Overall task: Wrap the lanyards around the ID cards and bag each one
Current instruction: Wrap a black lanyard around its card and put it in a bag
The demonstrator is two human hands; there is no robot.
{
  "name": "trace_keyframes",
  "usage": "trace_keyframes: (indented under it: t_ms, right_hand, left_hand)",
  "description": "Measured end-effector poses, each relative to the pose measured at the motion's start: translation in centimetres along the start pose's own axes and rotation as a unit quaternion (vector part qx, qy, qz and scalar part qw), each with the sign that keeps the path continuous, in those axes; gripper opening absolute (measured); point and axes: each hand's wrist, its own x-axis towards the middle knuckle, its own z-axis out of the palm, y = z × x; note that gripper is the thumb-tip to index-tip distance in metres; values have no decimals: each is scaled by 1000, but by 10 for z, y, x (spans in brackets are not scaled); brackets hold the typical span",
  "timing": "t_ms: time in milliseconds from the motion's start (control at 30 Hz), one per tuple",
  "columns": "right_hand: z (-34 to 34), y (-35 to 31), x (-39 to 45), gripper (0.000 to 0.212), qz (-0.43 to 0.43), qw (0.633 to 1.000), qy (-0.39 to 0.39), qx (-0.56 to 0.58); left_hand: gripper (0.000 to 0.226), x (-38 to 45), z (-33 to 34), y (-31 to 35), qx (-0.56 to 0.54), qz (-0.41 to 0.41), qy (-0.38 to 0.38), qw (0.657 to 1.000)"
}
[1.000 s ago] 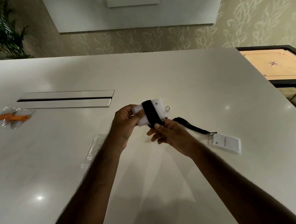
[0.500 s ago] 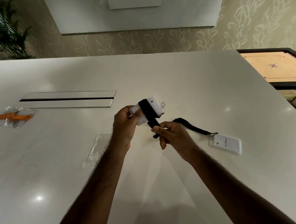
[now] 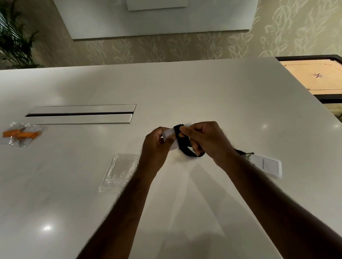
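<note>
My left hand grips a white ID card above the middle of the white table. A black lanyard is wound round the card, and my right hand pinches its loose loop against the card's right side. An empty clear bag lies flat just left of my left forearm. A second white ID card lies to the right, its black lanyard mostly hidden behind my right wrist. A bagged card with an orange lanyard rests at the far left.
A long metal cable hatch is set into the table behind the bags. The table's right edge runs diagonally, and beyond it stands a carrom board. A potted plant stands at the back left.
My right hand has risen from below the card to its right side, carrying the black lanyard up and over for another turn. My left hand has kept its grip on the card.
</note>
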Motion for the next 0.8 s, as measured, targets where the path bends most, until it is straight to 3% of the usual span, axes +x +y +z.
trace_keyframes:
  t_ms: [167,300,433,600,700,800]
  right_hand:
    - [1,4,5,30,40,999,-6,-7]
    - [-2,8,7,23,81,994,-66,-13]
    - [-6,9,11,15,83,994,-60,-38]
    - [-4,11,15,12,23,988,-28,-153]
    - [-1,13,14,13,-67,952,-10,-298]
    - [-3,14,15,17,-123,924,-47,-360]
  left_hand:
    - [17,-5,5,-2,-16,-25,-27,999]
    - [29,-7,1,-7,-30,-54,-35,997]
    - [20,-10,1,-16,-32,-65,-50,996]
    - [3,-15,6,-18,-29,-77,-60,995]
    - [10,-15,4,-19,-9,-76,-55,996]
    - [11,-16,-3,-19,-21,-85,-54,995]
